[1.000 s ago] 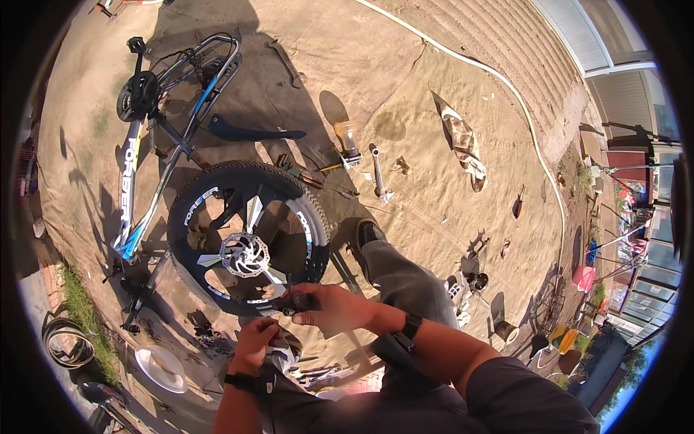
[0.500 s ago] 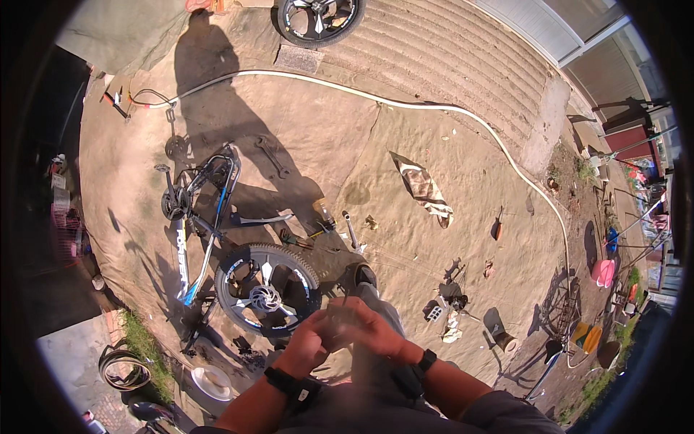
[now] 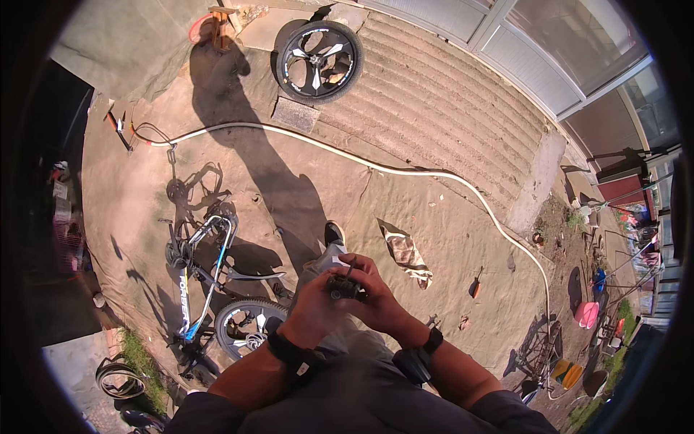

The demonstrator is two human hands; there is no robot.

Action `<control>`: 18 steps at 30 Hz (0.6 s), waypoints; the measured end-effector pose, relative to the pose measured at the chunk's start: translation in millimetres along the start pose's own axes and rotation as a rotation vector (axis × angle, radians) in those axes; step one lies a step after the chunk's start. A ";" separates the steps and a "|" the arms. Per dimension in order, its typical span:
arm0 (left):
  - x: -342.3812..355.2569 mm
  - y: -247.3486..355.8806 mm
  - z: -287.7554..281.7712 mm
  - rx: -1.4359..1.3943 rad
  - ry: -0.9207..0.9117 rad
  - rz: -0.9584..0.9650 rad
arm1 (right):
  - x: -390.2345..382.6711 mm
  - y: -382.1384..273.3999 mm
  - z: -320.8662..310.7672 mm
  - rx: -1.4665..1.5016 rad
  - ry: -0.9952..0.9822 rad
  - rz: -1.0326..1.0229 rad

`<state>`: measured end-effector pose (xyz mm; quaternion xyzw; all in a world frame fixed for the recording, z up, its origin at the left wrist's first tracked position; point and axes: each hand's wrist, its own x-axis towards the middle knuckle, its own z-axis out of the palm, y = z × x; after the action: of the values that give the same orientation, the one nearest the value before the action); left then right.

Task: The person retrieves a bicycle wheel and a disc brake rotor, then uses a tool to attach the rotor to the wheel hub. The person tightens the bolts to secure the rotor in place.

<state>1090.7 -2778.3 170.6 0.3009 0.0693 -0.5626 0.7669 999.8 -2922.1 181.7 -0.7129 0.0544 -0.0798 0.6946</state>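
Observation:
Both hands meet in front of my body around a small dark metal part. Its exact kind cannot be made out, as fingers hide much of it. My left hand is closed about its left side. From the right, my right hand grips it with bent fingers, one fingertip on top. Left of my hands is a white, blue and black bike frame, its cranks at the far end. A bike wheel with a brake disc sits at its near end, partly covered by my left arm.
A second wheel lies far ahead by ridged ground. A pale hose curves across the ground sheet. A patterned cloth and an orange-handled tool lie to the right. My shoe is just ahead of my hands.
My view has shifted forward; the far wheel shows whole and my body covers more of the near wheel and tools. My hands are raised slightly, and the dark part between them shows more clearly.

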 end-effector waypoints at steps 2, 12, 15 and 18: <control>49.7 24.2 -14.2 -0.050 0.017 0.037 | 61.2 1.2 -25.0 -0.007 -0.072 -0.068; 247.4 236.6 1.1 -0.207 0.222 0.084 | 353.1 20.9 -128.8 -0.116 -0.310 -0.003; 277.9 289.1 0.8 -0.239 0.260 0.132 | 425.9 28.0 -179.4 -0.141 -0.357 0.076; 313.8 330.4 7.0 -0.269 0.317 0.136 | 504.9 55.8 -264.0 -0.423 -0.276 0.072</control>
<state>1500.1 -2978.3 163.4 0.2845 0.2430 -0.4407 0.8159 1447.1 -3278.0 151.2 -0.8441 -0.0001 0.0563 0.5333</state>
